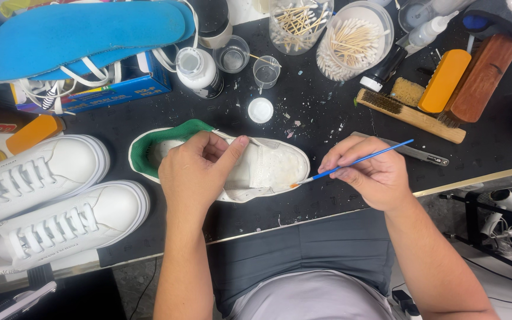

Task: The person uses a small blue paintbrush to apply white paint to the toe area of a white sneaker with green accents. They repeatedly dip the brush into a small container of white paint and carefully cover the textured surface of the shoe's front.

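A white sneaker with a green heel lining (268,169) lies on its side on the black worktable (327,112), laces removed. My left hand (200,169) grips its collar and tongue, thumb pressed along the upper. My right hand (371,172) pinches a thin blue-handled paintbrush (357,161); the brush tip touches the sneaker's toe area.
A pair of laced white sneakers (42,201) sits at the left. Blue insoles (84,35) lie on a box at the back left. Small jars, a white cap (260,109), cotton-swab tubs (354,41) and several brushes (440,89) crowd the back. The table's front edge runs just past my hands.
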